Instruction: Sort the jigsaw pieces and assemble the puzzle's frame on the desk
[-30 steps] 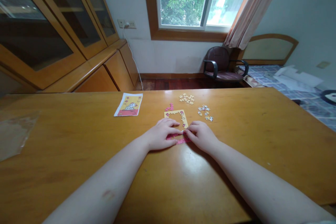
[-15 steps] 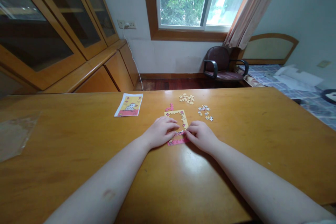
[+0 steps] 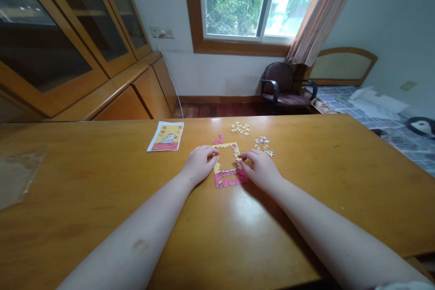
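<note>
A jigsaw puzzle lies on the table in front of me, its joined pieces forming a yellow upper frame and a pink lower band. Bare table shows through a large gap in its middle and a smaller one in the pink part. At the puzzle's upper left edge rests my left hand, fingers bent and slightly apart, holding nothing visible. My right hand is at the right edge, thumb and forefinger apart with no piece seen between them. Its fingers cover part of that border.
Loose pink pieces lie just beyond the puzzle. Yellow pieces and whitish pieces sit farther back and right. A picture sheet with a white animal lies left, and a clear plastic bag at the far left.
Both hands have moved away from the pink band, the left one up and left, the right one slightly upward. More of the pink band and the inner gap now shows.
</note>
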A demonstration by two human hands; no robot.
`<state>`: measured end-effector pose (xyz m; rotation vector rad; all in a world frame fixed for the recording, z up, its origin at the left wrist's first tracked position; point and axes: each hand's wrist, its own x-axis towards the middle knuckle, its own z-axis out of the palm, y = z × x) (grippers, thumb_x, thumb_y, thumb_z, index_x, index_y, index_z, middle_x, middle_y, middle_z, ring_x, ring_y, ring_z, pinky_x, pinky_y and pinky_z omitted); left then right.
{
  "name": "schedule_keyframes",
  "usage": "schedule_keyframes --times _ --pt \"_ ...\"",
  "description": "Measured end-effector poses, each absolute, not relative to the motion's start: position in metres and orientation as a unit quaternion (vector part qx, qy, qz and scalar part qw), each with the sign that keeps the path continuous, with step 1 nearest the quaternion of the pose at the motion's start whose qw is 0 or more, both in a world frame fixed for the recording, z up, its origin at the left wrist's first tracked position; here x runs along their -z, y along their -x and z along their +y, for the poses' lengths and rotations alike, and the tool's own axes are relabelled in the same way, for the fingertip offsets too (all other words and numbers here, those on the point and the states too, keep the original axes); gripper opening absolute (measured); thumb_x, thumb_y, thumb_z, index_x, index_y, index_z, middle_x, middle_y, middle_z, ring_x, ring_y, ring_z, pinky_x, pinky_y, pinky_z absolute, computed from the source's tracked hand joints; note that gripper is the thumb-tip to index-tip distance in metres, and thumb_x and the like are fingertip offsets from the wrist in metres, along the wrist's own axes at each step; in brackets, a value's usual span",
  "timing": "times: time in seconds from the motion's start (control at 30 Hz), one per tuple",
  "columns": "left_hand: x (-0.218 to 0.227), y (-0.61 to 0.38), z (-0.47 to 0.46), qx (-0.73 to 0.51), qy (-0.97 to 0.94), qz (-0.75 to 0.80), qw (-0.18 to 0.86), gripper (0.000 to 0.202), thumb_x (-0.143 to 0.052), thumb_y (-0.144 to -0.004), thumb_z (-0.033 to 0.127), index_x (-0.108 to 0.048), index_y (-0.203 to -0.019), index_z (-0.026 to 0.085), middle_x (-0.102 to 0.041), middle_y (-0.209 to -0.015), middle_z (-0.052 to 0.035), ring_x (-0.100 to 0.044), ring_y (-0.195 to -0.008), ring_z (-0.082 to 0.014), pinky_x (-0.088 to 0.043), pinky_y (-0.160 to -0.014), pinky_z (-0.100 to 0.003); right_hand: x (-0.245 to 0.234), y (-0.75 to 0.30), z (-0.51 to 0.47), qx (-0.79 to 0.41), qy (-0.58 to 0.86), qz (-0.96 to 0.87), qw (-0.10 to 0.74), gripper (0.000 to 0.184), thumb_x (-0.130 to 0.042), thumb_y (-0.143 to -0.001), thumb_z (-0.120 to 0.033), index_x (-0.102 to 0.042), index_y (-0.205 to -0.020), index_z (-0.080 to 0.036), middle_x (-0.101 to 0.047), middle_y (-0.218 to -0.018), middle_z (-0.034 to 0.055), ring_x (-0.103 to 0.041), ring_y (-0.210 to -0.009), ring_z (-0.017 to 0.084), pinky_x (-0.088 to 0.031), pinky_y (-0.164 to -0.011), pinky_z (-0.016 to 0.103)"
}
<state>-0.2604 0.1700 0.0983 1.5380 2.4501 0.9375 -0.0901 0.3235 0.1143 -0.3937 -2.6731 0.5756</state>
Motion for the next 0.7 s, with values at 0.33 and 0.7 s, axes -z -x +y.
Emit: schedule_keyframes --times 0.33,0.7 --pt "-0.098 0.265 0.171 -0.315 -0.449 0.835 0.045 0.016 -0.050 -0.081 0.024 -0.065 -0.085 0.021 -0.068 -0.092 -0.0041 -0.060 -0.092 -0.0218 -0.046 -0.086 -0.036 -0.129 0.195 0.351 -0.119 0.108 -0.983 0.086 0.021 -0.057 -0.086 -0.023 -0.068 -0.104 -0.022 -0.067 -0.102 0.0061 -0.061 -0.094 0.019 -0.043 -0.085 0.030" --pt "-0.097 0.265 0.170 -0.330 -0.438 0.835 0.050 0.014 -0.052 -0.081 0.022 -0.065 -0.086 0.021 -0.068 -0.092 -0.0038 -0.060 -0.091 -0.0212 -0.047 -0.083 -0.034 -0.124 0.232 0.345 -0.080 0.093 -0.992 -0.008 0.020 -0.060 -0.085 -0.039 -0.073 -0.097 -0.029 -0.067 -0.103 0.0045 -0.062 -0.091 0.020 -0.043 -0.079 0.026"
